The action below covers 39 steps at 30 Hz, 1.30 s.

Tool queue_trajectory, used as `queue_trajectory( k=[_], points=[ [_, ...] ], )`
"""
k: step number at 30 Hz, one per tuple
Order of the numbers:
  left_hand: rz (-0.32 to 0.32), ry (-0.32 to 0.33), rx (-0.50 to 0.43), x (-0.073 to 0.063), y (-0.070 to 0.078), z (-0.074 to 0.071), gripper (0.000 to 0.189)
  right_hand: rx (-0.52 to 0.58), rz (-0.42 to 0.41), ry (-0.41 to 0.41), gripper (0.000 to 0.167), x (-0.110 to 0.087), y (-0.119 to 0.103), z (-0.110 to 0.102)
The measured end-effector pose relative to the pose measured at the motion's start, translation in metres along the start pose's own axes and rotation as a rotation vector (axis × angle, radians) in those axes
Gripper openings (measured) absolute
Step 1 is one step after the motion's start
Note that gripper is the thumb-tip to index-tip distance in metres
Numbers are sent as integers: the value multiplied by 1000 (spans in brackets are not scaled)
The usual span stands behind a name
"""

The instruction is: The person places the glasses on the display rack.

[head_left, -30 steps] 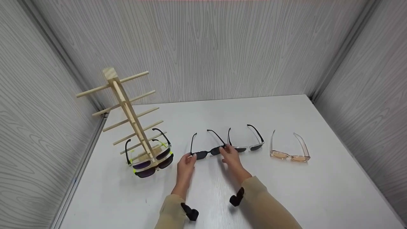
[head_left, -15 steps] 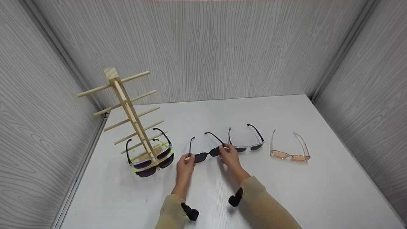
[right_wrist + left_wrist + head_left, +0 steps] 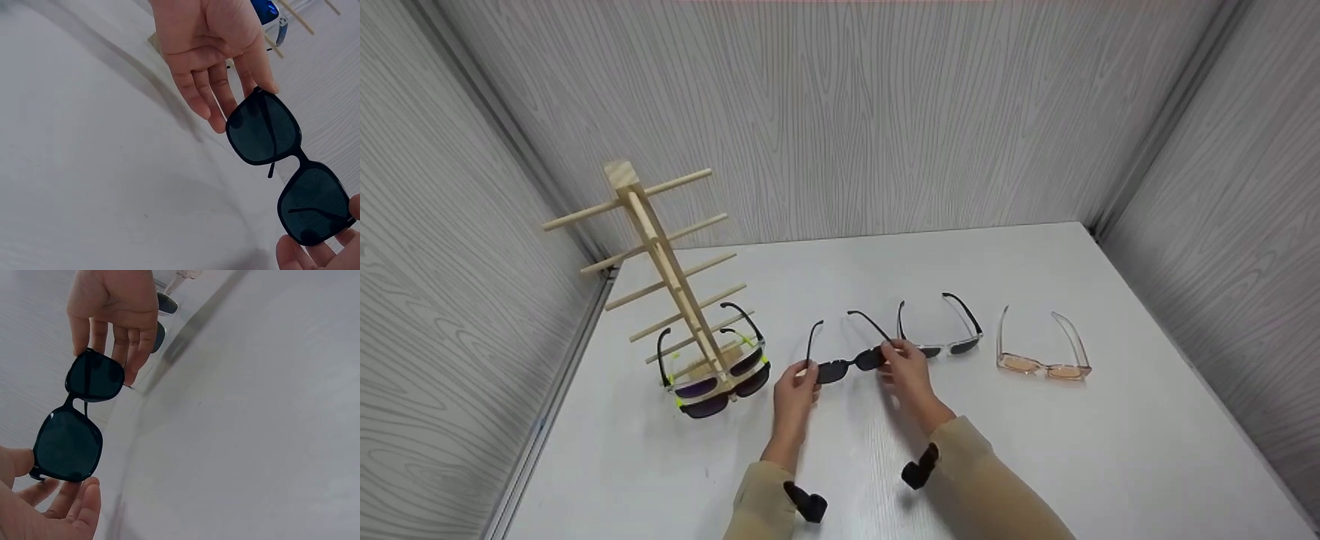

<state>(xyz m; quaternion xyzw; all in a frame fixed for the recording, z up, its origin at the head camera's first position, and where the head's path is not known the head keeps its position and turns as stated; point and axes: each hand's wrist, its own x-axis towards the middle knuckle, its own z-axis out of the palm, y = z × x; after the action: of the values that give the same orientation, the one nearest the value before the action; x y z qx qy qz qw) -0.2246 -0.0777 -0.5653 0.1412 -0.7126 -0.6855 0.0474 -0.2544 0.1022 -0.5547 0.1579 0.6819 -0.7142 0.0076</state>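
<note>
Between both hands is a pair of black sunglasses (image 3: pixel 832 371) with dark lenses, temples unfolded and pointing away from me. My left hand (image 3: pixel 795 394) pinches its left outer corner between thumb and fingers. At the opposite corner, my right hand (image 3: pixel 909 375) pinches the frame near the hinge. In the left wrist view the sunglasses (image 3: pixel 68 444) show both lenses, gripped at either end. The right wrist view has the same sunglasses (image 3: pixel 264 129) with the temples visible through the lenses. Just behind my right hand lie clear-framed sunglasses (image 3: pixel 964 346) with black temples, partly hidden by it.
A wooden display rack (image 3: pixel 664 262) with several crossbars stands at the left. Two pairs of sunglasses (image 3: pixel 706 406) hang low on it. Orange-tinted glasses (image 3: pixel 1065 372) lie at the right on the white table (image 3: pixel 1110 457). Wood-grain panels (image 3: pixel 840 120) enclose the table's back and sides.
The black sunglasses have come slightly toward me and tilted, their left end lower than a second ago. Both hands keep their hold. The rack and the other glasses stay put.
</note>
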Motion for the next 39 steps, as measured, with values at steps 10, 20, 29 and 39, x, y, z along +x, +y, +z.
queue_trajectory(
  k=[10,20,29,39],
  points=[
    [39,-27,25,-9,14,-4,37,53,-11,-49,30,-3,-9,-10],
    [-5,-50,-4,-18,25,-6,36,84,-33,-58,29,-8,-12,-16],
    [-2,-72,-57,-30,36,-10,34,103,-58,-77,30,-17,-22,-20],
    [24,-90,-77,-43,53,-20,33,150,-100,-134,30,-29,-32,-21]
  ],
)
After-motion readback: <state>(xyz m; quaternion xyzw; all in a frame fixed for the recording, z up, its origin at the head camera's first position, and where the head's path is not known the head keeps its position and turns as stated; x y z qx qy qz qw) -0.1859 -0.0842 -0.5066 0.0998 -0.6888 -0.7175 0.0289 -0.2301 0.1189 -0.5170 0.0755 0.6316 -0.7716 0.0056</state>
